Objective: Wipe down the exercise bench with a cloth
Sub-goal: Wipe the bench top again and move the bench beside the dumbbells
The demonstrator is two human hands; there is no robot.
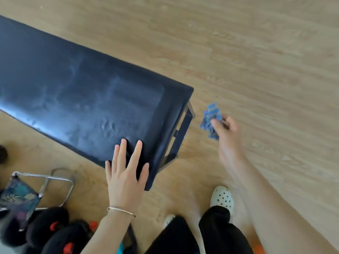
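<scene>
- Exercise bench [82, 85] looks streaky, my left hand [126, 173] flat on its near corner.
- Blue cloth [211, 118] is pinched in my right hand [227, 132], off the end; a wiping stroke comes next, I reckon.

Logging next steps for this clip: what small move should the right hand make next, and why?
Probably bring the blue cloth, gripped in the right hand beyond the bench's end over the floor, onto the black bench pad. The pad shows pale smears, and the left hand lies flat on its near corner.

head view | looks steeply down (close) | over bench [88, 92] end
</scene>
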